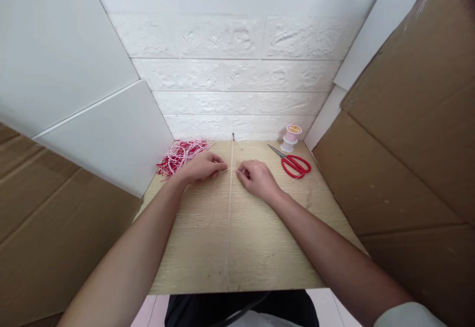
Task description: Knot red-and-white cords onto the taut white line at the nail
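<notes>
Where the tabletop point(274, 248) carries stretched pale cords point(229, 218) down its middle, the right hand point(257, 179) pinches a thin thread point(213, 203) crossing them, its grip nearly closed; whether the left hand point(205, 166), fingertips bunched beside it, holds it too, I cannot tell. Heaped red-and-white cord point(181, 156) lies left; red-handled scissors point(285, 157) and two stacked spools point(291, 137), right.

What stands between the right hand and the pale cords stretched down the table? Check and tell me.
Nothing visible blocks the right hand from the pale cords; only a thin thread crosses that narrow gap. The red scissors lie to the hand's right, out of the way.
</notes>
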Demonstrator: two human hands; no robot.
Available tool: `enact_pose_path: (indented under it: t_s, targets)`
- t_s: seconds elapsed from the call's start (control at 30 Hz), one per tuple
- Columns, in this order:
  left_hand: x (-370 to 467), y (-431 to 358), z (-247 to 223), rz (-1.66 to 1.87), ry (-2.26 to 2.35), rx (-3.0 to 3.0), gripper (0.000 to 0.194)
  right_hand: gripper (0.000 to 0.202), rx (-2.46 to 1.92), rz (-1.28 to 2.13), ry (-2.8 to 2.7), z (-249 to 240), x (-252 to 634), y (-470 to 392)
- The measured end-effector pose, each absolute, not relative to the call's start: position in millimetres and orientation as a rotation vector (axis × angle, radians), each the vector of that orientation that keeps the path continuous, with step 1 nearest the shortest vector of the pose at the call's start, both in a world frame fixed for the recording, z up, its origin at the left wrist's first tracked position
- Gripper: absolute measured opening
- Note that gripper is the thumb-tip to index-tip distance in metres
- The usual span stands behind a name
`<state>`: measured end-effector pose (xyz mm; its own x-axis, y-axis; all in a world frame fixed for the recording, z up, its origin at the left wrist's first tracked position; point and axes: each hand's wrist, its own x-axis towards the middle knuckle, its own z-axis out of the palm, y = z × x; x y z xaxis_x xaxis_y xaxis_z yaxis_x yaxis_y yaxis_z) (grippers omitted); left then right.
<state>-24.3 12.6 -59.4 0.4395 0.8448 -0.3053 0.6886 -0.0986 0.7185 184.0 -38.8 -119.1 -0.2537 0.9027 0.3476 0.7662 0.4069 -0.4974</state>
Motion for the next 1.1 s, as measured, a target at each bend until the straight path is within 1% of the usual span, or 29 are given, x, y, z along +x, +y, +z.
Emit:
enact_pose_path:
  t_s: [0.47,0.67,0.83,1.1]
  targets:
    - [-24,17,-68,0.17,1.182,1.867,0.042,0.014,-1.433,0.293,-2.082,-120,183,-38]
    - [-22,15,-65,0.218,1.211,1.898,0.033,0.014,-1.423,0.289,-2.075,-120,183,-39]
    - [-23,18,-70,0.416,1.355,1.942,0.026,0.015,-1.417,0.3,-2.065,-119,183,-39]
    - [-29,32,-84,0.931,1.649,1.776,0.021,0.014,-1.413,0.304,-2.059,-120,184,-39]
